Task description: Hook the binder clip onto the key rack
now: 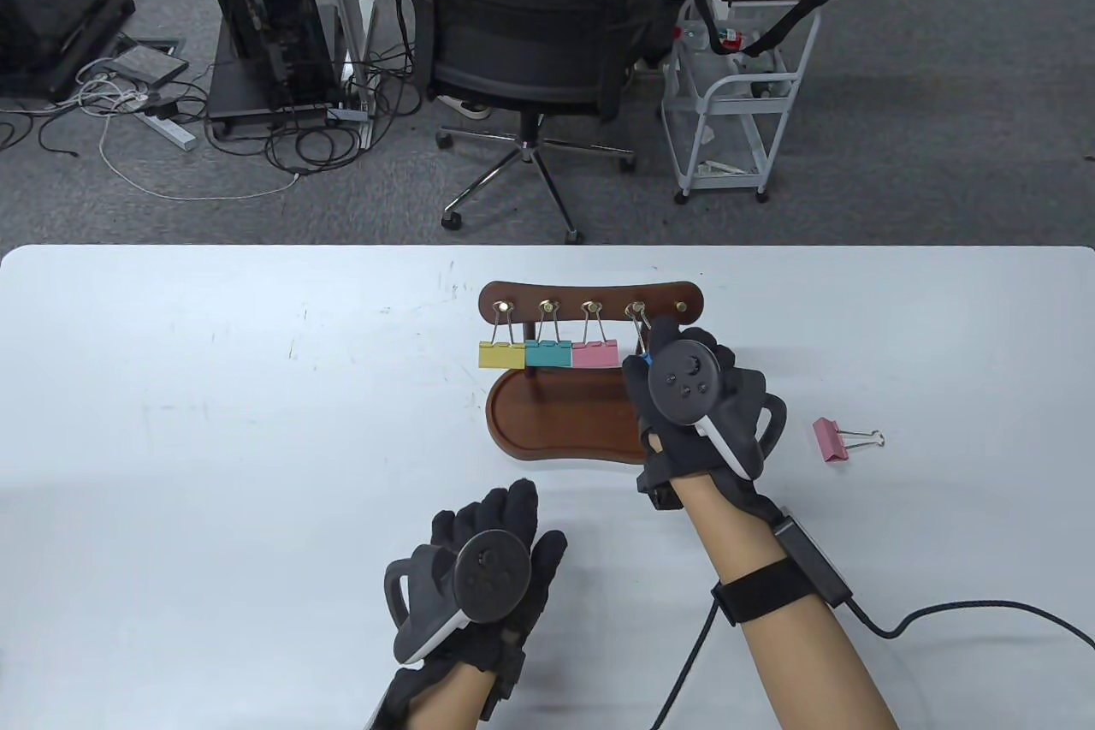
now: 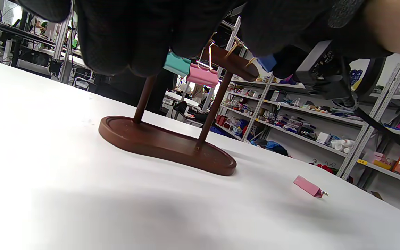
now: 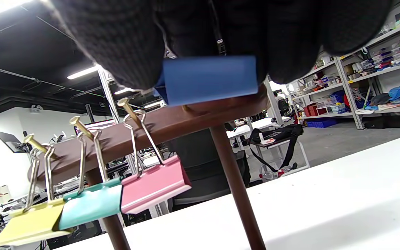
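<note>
Currently right hand [image 1: 697, 388] grips blue binder clip [image 3: 208, 80] at key rack [image 1: 590, 299], fourth hook. Left hand [image 1: 479, 572] at rack's 7 o'clock rests on table [image 1: 214, 422], fingers together, holding nothing.

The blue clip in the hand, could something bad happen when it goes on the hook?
Maybe. The right hand grips the blue clip right beside the pink clip, so a nudge could knock that one off its hook. The clip's wire loop might miss the fourth hook, and the clip could drop into the rack's tray. The left hand rests away from the key rack, so a hard push might tip the rack.
</note>
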A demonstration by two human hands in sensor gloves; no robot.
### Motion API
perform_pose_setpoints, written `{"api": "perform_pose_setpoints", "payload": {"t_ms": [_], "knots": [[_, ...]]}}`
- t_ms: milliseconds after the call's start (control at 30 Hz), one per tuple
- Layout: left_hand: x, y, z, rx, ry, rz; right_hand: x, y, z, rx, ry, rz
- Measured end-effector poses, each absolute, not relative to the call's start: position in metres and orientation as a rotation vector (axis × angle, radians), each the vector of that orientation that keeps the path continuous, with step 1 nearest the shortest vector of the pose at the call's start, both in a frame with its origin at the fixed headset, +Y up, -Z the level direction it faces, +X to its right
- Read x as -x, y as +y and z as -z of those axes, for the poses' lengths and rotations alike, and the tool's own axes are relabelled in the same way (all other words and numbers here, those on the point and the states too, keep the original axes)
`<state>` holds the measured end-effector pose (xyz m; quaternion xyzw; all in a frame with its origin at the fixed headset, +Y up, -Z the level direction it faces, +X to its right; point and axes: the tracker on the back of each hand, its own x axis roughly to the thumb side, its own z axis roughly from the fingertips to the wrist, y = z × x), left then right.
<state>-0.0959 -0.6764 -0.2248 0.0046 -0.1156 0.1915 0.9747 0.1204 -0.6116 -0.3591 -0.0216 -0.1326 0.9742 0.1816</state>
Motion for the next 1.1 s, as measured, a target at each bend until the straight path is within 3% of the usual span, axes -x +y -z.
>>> {"api": "perform_pose_setpoints", "payload": {"t_ms": [1100], "knots": [[0.096,-0.678,0.226,0.028,-0.227,-0.4,-0.116,-0.656,0.38,0.104,-0.361,-2.837]]}}
